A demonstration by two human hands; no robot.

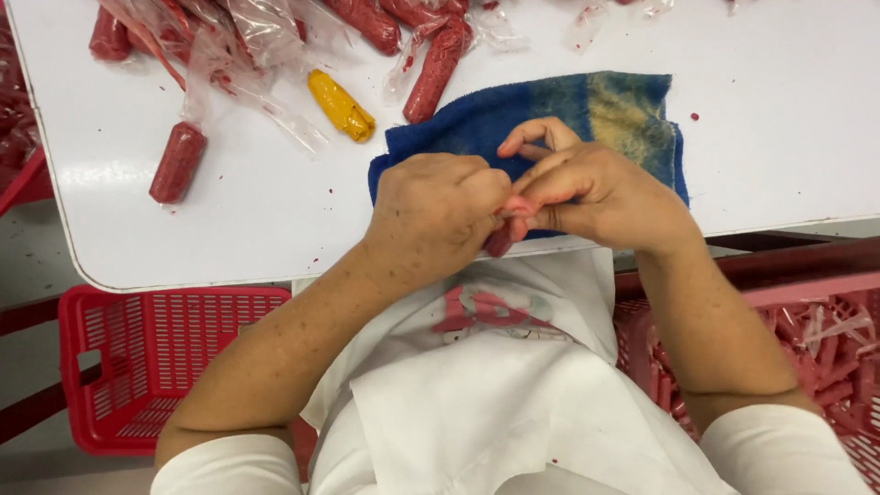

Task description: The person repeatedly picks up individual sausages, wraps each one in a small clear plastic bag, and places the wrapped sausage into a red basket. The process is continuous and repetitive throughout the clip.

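Observation:
My left hand point(435, 211) and my right hand point(587, 188) meet at the near edge of the white table point(275, 211), above a folded blue and yellow towel point(550, 115). Both hands pinch a small dark red stick point(500, 240), whose lower end pokes out below my fingers. Most of the stick is hidden inside my grip. Further back lie red sticks in clear plastic wrap point(440, 64), a loose red stick point(177, 162) on the left, and one yellow stick point(341, 105).
A red plastic basket point(156, 367) stands on the floor at the lower left. Another red basket point(825, 357), holding several wrapped red sticks, sits at the right. A white apron point(495, 403) covers my lap.

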